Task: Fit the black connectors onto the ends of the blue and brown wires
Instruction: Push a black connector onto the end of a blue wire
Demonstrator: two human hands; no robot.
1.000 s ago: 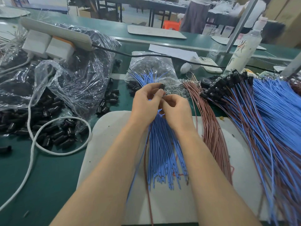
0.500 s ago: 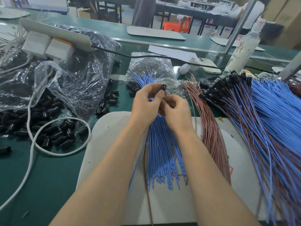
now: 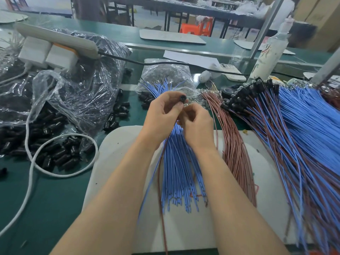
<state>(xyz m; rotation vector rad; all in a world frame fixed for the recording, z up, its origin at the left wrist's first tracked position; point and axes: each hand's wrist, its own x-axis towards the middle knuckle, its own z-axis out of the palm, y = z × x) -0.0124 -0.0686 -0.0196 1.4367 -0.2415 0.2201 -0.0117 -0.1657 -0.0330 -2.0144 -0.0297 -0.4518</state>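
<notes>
Black connector at left hand's fingertips (right hand just beside)

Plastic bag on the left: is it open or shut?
Open. The bag gapes at its mouth, and black connectors lie spilled beside it.

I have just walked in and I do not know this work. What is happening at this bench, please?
A person is fitting connectors to wires at a green bench. The left hand pinches a small black cylindrical connector. The right hand is curled right beside it, and what it holds, if anything, is hidden. Under the hands, loose blue wires lie on a white mat, with thin brown wires next to them. To the right are piled wires already fitted with connectors.
</notes>
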